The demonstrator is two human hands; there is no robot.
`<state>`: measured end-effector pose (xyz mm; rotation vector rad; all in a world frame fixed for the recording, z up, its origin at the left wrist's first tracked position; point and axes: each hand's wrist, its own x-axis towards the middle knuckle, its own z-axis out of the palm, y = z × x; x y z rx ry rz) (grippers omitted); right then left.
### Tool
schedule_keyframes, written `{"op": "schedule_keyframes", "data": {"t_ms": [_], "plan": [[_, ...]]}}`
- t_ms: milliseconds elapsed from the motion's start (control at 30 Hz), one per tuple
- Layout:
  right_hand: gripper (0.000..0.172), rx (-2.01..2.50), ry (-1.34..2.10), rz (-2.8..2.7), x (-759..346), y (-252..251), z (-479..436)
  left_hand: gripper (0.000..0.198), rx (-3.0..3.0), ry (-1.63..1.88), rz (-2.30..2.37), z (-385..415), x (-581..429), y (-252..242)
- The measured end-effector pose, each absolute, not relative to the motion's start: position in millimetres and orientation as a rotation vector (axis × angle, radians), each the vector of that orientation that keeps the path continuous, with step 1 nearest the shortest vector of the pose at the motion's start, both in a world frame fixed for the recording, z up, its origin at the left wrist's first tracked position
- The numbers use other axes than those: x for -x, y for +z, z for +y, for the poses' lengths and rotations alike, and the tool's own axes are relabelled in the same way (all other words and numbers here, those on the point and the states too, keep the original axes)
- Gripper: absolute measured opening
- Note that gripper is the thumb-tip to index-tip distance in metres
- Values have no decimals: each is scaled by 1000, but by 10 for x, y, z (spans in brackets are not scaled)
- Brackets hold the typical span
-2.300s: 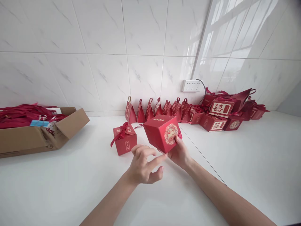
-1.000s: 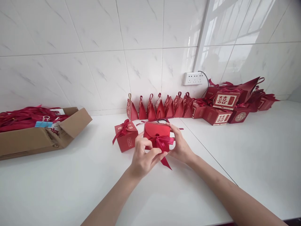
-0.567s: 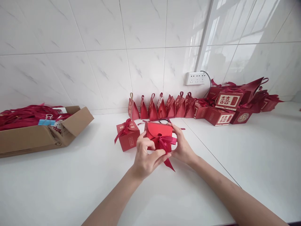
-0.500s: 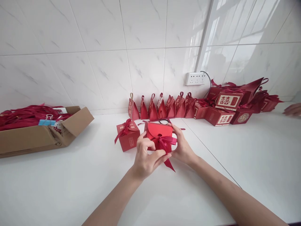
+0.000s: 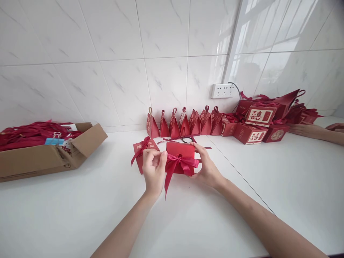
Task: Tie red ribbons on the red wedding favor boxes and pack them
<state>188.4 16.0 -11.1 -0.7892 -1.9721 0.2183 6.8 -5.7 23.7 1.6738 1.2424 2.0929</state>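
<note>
A small red gift box (image 5: 182, 148) with a dark red ribbon bow (image 5: 177, 164) across its front is at the middle of the table. My right hand (image 5: 206, 166) grips the box by its right side, thumb underneath and fingers at the top corner. At the box's left edge, my left hand (image 5: 154, 170) is closed in a pinch, seemingly on the bow's left loop; its fingertips partly hide the ribbon there. One ribbon tail hangs down in front. Behind my left hand stands another red gift box (image 5: 139, 166) tied with a bow, partly covered by the hand.
An open cardboard box (image 5: 34, 161) of red ribbons lies at left. Several triangular red boxes (image 5: 174, 128) line the wall. Stacked red boxes (image 5: 260, 115) stand at right, near another person's hand (image 5: 303, 129). A power strip (image 5: 222, 91) and black ring (image 5: 187, 140) are behind.
My left hand has moved left from the bow's knot to the box's left edge. The ribbon tail now hangs further left. Another person's arm has reached in at right toward the stacked boxes.
</note>
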Motion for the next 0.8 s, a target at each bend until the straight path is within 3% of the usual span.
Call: {"op": "schedule_keyframes", "data": {"t_ms": [167, 367, 467, 667, 800], "plan": [[100, 797, 223, -1978, -1874, -98, 156, 24, -1639, 2059, 1277, -11, -33, 206], [99, 745, 243, -1946, -1880, -86, 160, 9, -2679, 2068, 836, -137, -82, 155], [98, 737, 255, -1927, -1880, -78, 160, 8, -2866, 2023, 794, -185, -110, 166], [98, 748, 202, -1926, -1881, -87, 173, 8, -2787, 2058, 773, -154, -93, 168], [95, 808, 235, -1956, -1895, -71, 176, 16, -2072, 2154, 1134, -11, -25, 145]]}}
